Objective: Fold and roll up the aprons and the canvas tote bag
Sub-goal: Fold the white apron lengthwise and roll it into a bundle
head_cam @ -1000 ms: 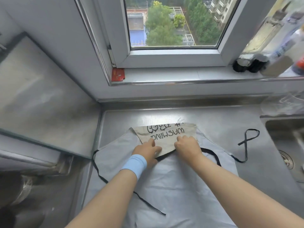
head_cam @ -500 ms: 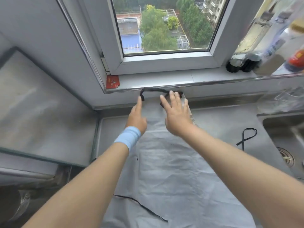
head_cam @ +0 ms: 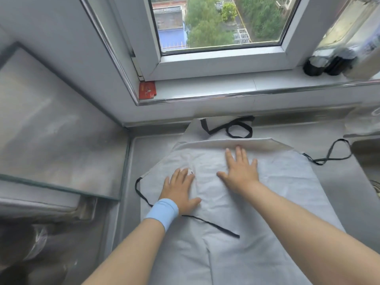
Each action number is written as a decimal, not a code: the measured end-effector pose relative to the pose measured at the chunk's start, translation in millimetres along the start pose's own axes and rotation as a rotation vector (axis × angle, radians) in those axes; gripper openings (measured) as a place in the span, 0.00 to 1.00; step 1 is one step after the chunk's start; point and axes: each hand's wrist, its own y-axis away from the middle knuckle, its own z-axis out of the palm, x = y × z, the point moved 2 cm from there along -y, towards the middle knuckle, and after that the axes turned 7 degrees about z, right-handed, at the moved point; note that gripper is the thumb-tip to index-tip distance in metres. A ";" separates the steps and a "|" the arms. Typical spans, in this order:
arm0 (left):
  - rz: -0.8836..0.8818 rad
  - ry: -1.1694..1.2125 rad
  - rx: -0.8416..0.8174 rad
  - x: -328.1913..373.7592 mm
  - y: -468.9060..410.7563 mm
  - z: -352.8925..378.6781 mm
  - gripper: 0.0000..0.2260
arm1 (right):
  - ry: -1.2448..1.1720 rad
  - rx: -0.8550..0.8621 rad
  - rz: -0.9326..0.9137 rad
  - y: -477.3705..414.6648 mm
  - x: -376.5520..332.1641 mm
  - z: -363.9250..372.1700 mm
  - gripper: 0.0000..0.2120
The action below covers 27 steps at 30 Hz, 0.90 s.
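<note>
A pale grey apron [head_cam: 257, 202] lies spread flat on the steel counter, its bib end toward the window. Its black neck loop [head_cam: 236, 128] rests against the back wall, and a black tie [head_cam: 331, 153] trails to the right. Another black tie [head_cam: 211, 224] crosses the cloth below my left wrist. A lighter cream band of fabric [head_cam: 263, 144] runs across the apron just beyond my fingertips. My left hand [head_cam: 181, 190], with a blue wristband, lies flat with fingers spread on the cloth. My right hand [head_cam: 240, 171] presses flat beside it, fingertips at the cream band.
The steel counter [head_cam: 154, 153] ends at a glass panel [head_cam: 57, 124] on the left. A sink [head_cam: 368, 159] sits at the right edge. On the window sill stand a red card [head_cam: 147, 90] and dark bottles [head_cam: 324, 62].
The bib with its printed panel was flipped up toward the window, hiding the print. Both hands reached to the back wall, then drew back and now lie flat on the apron.
</note>
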 end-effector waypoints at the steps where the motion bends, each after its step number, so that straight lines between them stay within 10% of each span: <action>1: -0.003 -0.038 -0.070 -1.2 -3.0 3.5 0.40 | 0.067 0.063 0.028 -2.9 -0.3 -4.2 0.39; 5: -0.075 -0.073 -0.158 -6.2 -27.5 -1.8 0.41 | 0.024 0.252 -0.049 26.4 -20.8 3.8 0.31; 14: -0.123 -0.062 0.156 -4.3 -28.7 -19.5 0.27 | -0.054 -0.053 -0.266 38.2 -17.3 44.0 0.33; 19: -0.085 0.043 0.364 -8.5 19.5 -8.7 0.13 | -0.034 0.296 -0.385 50.7 -24.4 25.6 0.20; 27: -0.417 0.210 0.216 -23.7 83.8 7.5 0.15 | 0.024 0.305 -0.250 73.5 -31.4 0.6 0.13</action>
